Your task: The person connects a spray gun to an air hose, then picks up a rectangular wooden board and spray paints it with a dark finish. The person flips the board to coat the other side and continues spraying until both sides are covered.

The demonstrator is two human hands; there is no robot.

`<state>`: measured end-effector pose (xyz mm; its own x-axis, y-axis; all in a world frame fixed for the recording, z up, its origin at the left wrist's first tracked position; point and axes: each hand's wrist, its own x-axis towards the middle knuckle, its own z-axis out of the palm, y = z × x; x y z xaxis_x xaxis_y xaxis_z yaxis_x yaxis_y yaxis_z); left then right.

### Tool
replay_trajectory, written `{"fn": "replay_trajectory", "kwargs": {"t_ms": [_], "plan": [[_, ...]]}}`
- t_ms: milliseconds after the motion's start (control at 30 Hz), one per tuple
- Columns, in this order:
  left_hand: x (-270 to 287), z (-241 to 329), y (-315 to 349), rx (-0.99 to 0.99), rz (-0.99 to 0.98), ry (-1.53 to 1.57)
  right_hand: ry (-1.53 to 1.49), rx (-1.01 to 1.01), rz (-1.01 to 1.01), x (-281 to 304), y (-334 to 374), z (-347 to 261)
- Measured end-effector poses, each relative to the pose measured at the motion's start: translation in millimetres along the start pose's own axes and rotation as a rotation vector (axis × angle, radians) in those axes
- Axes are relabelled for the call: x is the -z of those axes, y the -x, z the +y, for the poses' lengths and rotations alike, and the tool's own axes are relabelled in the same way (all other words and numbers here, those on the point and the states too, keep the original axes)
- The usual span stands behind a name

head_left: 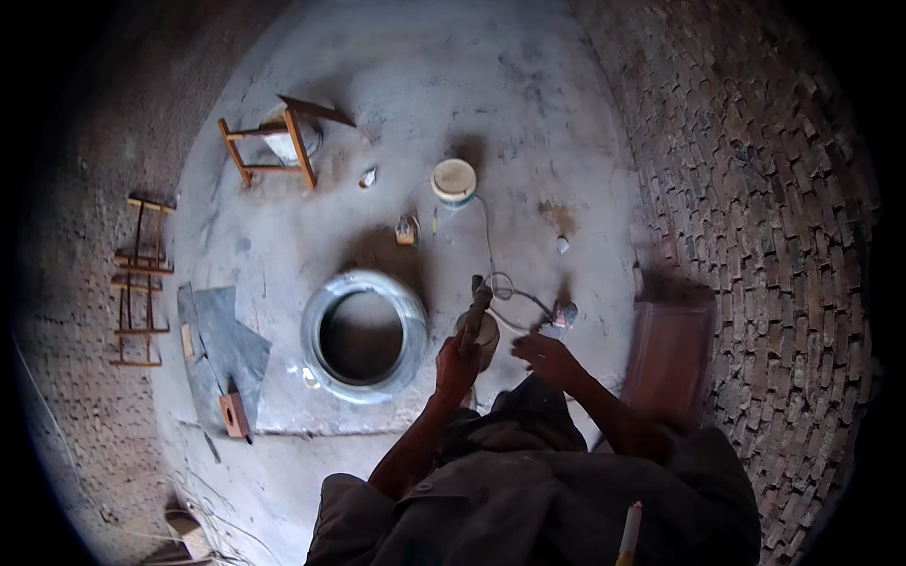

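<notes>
My left hand (457, 368) is wrapped round a dark, stick-like tool (478, 309) with a short, thicker top end; its exact kind is hard to make out. Behind the tool and partly covered by it is a pale round-topped thing (489, 341), perhaps a bucket. To the right of it, my right hand (542, 352) hovers with its fingers stretched toward the left, seemingly holding nothing. A grey cable (503, 286) lies in loops on the floor just beyond both hands. Near the right hand sits a small dark-and-red item (564, 314).
A large coil of silvery wire (411, 330) lies to the left. Farther off stand a pale lidded bucket (455, 179) and a wooden frame (269, 151). Grey sheets (226, 335) lie at left, a reddish-brown panel (668, 363) at right. Brick walls (755, 245) rise on both sides.
</notes>
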<state>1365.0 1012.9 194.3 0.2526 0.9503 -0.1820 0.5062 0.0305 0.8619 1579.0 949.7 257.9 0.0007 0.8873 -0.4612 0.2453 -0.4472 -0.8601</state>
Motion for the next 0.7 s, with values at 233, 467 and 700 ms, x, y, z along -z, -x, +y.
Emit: {"fn": "replay_trajectory", "kwargs": {"t_ms": [233, 467, 700], "plan": [[-46, 54, -160, 0.123, 0.012, 0.003, 0.929, 0.036, 0.148, 162, 37, 355], [-99, 111, -343, 0.059, 0.166, -0.005, 0.486, -0.834, 0.042, 333, -27, 358], [-139, 241, -532, 0.009, 0.250, 0.106, 0.497, -0.370, 0.309, 583, -256, 316]]}}
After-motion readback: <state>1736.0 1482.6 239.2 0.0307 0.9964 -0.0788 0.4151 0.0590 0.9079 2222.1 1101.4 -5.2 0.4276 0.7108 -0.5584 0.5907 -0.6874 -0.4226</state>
